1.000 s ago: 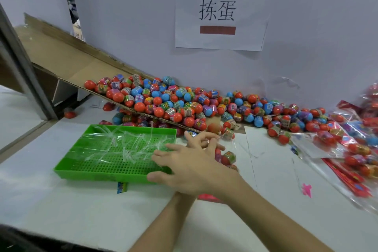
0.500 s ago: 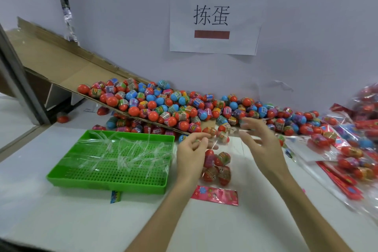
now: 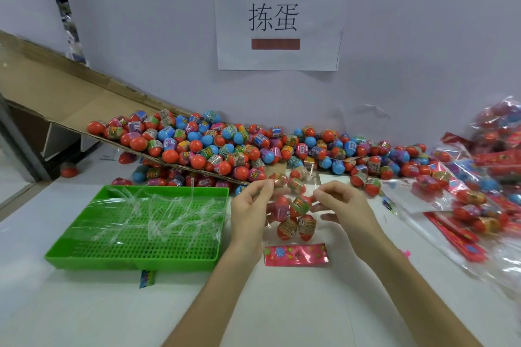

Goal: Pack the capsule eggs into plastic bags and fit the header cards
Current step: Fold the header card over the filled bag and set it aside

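**Both hands pinch a clear plastic bag (image 3: 294, 222) of capsule eggs (image 3: 287, 229)**

The left hand (image 3: 248, 211) and right hand (image 3: 342, 205) each hold a top corner in a fingertip grip. The bag is over the white counter (image 3: 84, 304), right of a green tray (image 3: 135, 259). A pink header card (image 3: 296, 254) lies just in front.

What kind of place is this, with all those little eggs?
Probably a small toy-packing workshop: capsule eggs heaped on a cardboard chute, and filled bags lying at the right.

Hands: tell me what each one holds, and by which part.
The left hand and right hand each pinch the clear plastic bag at its top edge, one at each side; capsule eggs lie inside.
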A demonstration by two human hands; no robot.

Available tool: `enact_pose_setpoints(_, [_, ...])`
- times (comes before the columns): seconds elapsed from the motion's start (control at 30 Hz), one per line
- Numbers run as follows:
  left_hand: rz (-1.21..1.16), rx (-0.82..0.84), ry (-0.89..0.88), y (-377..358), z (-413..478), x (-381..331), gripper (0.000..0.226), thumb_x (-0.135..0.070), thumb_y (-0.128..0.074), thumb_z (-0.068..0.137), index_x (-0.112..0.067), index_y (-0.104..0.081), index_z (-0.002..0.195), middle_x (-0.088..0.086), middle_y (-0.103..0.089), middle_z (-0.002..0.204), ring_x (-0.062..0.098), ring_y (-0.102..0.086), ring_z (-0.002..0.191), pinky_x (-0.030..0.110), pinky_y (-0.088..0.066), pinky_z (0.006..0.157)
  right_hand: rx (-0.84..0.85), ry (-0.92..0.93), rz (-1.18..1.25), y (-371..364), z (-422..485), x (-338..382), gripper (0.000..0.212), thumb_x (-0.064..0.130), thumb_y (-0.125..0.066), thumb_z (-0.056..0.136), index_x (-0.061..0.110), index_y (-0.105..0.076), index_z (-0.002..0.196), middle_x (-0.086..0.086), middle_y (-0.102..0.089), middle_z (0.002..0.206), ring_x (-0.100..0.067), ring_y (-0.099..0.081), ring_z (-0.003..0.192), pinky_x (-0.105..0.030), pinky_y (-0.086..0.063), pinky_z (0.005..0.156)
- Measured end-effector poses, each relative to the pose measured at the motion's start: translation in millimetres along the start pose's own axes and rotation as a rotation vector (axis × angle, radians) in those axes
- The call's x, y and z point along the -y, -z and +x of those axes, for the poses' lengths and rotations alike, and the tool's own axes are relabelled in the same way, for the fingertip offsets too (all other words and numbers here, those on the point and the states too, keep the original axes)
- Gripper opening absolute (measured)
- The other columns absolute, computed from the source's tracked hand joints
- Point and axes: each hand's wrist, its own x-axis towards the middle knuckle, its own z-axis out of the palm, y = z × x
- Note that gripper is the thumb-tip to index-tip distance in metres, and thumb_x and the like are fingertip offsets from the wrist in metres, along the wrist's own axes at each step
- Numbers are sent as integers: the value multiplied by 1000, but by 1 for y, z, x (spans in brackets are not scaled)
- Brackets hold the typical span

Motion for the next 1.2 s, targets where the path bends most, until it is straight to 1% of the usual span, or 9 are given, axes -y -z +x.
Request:
enact_pose_setpoints(0.13, [-38, 4, -11, 0, -2, 0, 19, -27, -58, 106, -22, -76, 104, 0, -81, 98, 13, -75, 74, 21, -56, 57, 21, -73, 98, -6, -2, 4, 13, 17, -61, 101, 8, -66, 93, -7, -77, 93, -24, -75, 88, -36, -59, 73])
enact_pose_setpoints(0.33, [-39, 38, -33, -2, -4, 1, 18, -29, -61, 104, -22, -78, 103, 2, -81, 98, 20, -78, 77, 27, -60, 58, 146, -131, 198, -12, -7, 9, 22, 42, -75, 84, 28, -77, 101, -2, -78, 97, -16, -74, 83, -29, -59, 67])
enact_pose_setpoints(0.4, [-47, 45, -27, -2, -4, 1, 18, -30, -62, 103, -22, -78, 102, 3, -81, 98, 20, -77, 77, 27, -59, 58, 133, -129, 227, -11, -7, 9, 9, 32, -75, 88, 27, -81, 93, -3, -78, 96, -12, -74, 82, -25, -58, 61])
enact_pose_setpoints(0.53, [-117, 64, 6, -3, -3, 1, 19, -29, -64, 101, -28, -81, 93, 3, -78, 92, 16, -74, 75, 30, -60, 62, 123, -127, 294, -7, -7, 11, 16, 17, -67, 96, 22, -82, 93, -5, -78, 93, -12, -74, 80, -22, -55, 58])
enact_pose_setpoints(0.63, [-157, 131, 22, -4, -4, 1, 21, -40, -65, 96, -27, -79, 105, 3, -79, 102, 18, -73, 88, 32, -60, 73, 101, -111, 331, -7, -7, 10, 16, 15, -66, 96, 20, -81, 95, -5, -78, 98, -13, -73, 83, -25, -57, 62])
enact_pose_setpoints(0.8, [-127, 325, 93, -4, -5, 0, 53, -55, -65, 89, -26, -67, 133, 5, -72, 130, 26, -68, 122, 54, -56, 99, 80, -92, 357, -9, -7, 10, 15, 19, -66, 95, 20, -81, 96, -6, -77, 104, -13, -74, 87, -28, -58, 66])
enact_pose_setpoints(0.93, [-226, 395, 130, -5, -5, 0, 29, -33, -69, 87, -28, -77, 115, 10, -75, 121, 24, -75, 105, 41, -64, 77, 118, -45, 362, -8, -8, 11, 19, 18, -63, 96, 23, -82, 98, 0, -77, 109, -12, -73, 94, -25, -58, 68])
enact_pose_setpoints(1.03, [-316, 377, 161, -6, -4, 0, 28, -28, -68, 86, -26, -79, 111, 12, -73, 126, 26, -73, 111, 41, -64, 79, 145, -14, 383, -7, -8, 12, 24, 15, -58, 100, 22, -80, 106, 0, -75, 116, -15, -71, 104, -27, -58, 75])
enact_pose_setpoints(1.2, [-379, 407, 181, -4, -1, 3, 28, -29, -63, 96, -22, -77, 118, 16, -68, 134, 33, -65, 126, 49, -55, 102, 144, -13, 425, -8, -7, 9, 28, 14, -51, 102, 12, -74, 116, -8, -71, 124, -31, -61, 123, -54, -47, 106])
